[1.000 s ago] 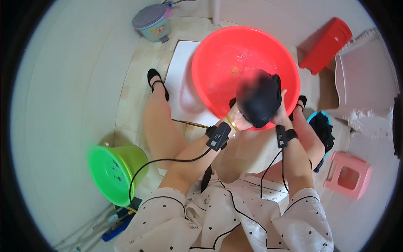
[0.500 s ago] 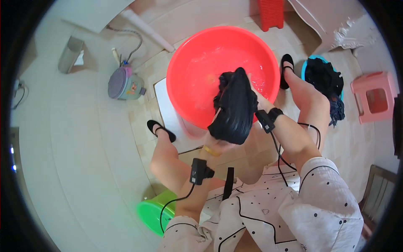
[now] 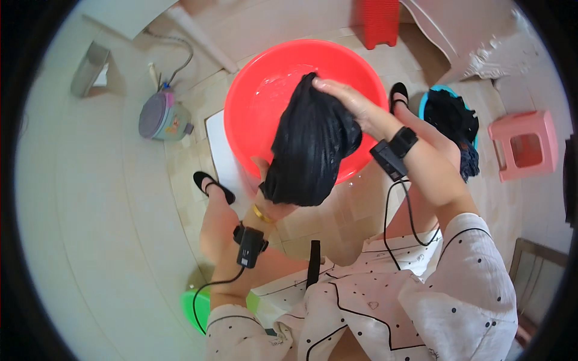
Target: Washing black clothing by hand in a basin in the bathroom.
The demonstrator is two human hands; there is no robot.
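A wet, bunched-up black garment (image 3: pixel 313 144) hangs between my hands above the near part of a big red basin (image 3: pixel 248 108). My left hand (image 3: pixel 274 204) holds its near lower end, the thumb up along its left side and the other fingers hidden beneath the cloth. At the far right side, my right hand (image 3: pixel 355 105) grips the garment near its top, fingers stretched along the edge and partly behind the fabric. Some water glints inside the basin. What kind of garment it is cannot be made out.
To the right, a blue tub (image 3: pixel 424 108) holds more dark clothes (image 3: pixel 448 117), beside a pink stool (image 3: pixel 527 144). A red plastic stool (image 3: pixel 380 24) stands behind the basin. At left are a lidded container (image 3: pixel 162 117) and, nearer, a green bucket (image 3: pixel 195 307).
The black garment has been raised toward me and spread wider. My right hand has come round to its far right edge and shows more; my left hand has shifted left.
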